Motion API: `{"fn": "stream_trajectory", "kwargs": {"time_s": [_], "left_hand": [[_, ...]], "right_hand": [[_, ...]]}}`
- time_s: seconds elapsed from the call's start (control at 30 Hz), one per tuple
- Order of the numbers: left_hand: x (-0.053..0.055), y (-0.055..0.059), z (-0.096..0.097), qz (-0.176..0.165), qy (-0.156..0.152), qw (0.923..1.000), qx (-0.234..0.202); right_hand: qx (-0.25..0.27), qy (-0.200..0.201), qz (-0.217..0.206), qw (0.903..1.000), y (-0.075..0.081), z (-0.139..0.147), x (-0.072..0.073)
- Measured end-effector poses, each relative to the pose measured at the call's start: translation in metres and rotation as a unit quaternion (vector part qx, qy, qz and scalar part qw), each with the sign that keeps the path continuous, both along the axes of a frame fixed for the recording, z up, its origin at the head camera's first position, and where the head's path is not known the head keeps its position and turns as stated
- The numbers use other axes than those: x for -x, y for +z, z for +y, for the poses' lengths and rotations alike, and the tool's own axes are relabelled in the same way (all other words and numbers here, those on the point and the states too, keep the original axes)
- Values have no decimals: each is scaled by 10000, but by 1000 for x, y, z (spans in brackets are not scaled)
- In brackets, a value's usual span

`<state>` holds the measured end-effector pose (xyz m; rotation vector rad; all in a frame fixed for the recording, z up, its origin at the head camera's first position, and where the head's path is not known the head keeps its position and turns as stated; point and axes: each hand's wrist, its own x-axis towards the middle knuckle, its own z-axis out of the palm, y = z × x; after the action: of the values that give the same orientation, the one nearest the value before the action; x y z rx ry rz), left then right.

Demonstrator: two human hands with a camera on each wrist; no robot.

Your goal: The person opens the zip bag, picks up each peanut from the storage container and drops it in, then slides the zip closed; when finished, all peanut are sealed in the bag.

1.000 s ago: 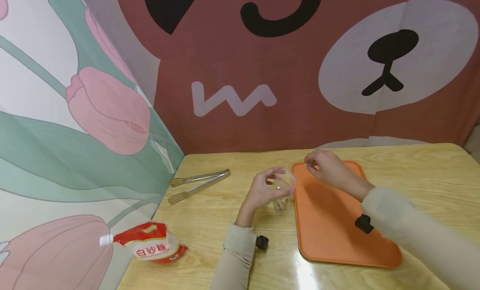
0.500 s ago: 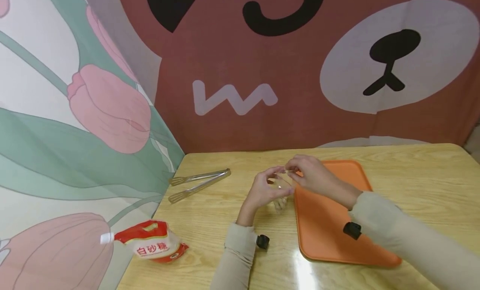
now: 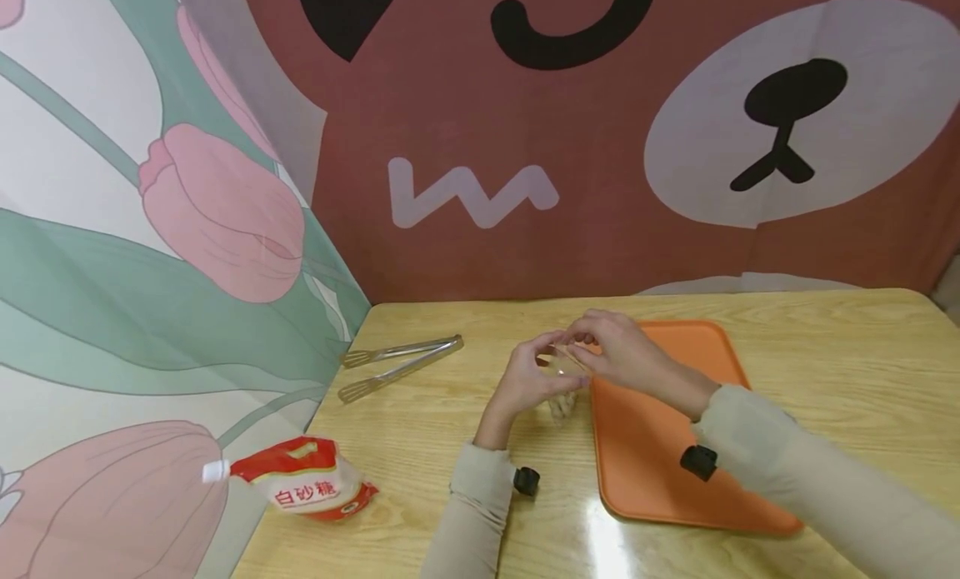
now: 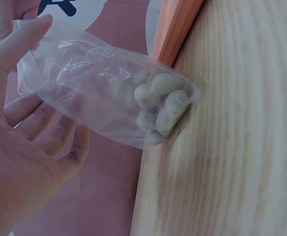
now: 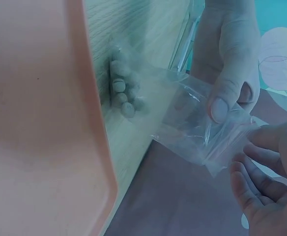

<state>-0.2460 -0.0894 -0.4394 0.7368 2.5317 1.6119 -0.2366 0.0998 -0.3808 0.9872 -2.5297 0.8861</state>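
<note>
A clear plastic zip bag (image 4: 89, 73) hangs with its bottom close over the wooden table, several unshelled peanuts (image 4: 160, 101) gathered in that end. My left hand (image 3: 528, 377) grips the bag near its mouth, thumb on one face and fingers on the other. At the mouth's edge, my right hand (image 3: 618, 346) has thumb and fingers pinched together on the plastic, its other fingers curled, as the right wrist view shows. The bag's rim is partly hidden behind the fingers in the head view.
An orange tray (image 3: 675, 471) lies under the right forearm, just right of the bag. Metal tongs (image 3: 405, 366) lie at the back left. A red and white sugar bag (image 3: 307, 479) with a white cap lies at the left edge. A printed curtain borders the table.
My right hand has moved left from over the tray to the bag's mouth, carrying a small pale thing at first that no longer shows. My left hand has held its place.
</note>
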Motion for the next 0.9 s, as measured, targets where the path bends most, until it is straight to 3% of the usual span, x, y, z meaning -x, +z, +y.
{"fn": "stream_trajectory", "kwargs": {"time_s": [0.13,0.37,0.57,0.77,0.9], "left_hand": [[1,1,0,85,18,9999,72],[3,2,0,230,95,9997,-54],[2,4,3,542,240,9981,-185],[-2,5,7,390,498,9975,-320],[-4,10,6,307,519,9966,-555]], "right_hand": [[-26,-89,-81,9999,2,0,-5],[46,-544,202,9983,1,7,-22],[-18,-853,-14,9964,-8,6,-29],[98,-1029,2,9946,-15,2,-31],[438,-1244,77,9912,-13,4,-33]]}}
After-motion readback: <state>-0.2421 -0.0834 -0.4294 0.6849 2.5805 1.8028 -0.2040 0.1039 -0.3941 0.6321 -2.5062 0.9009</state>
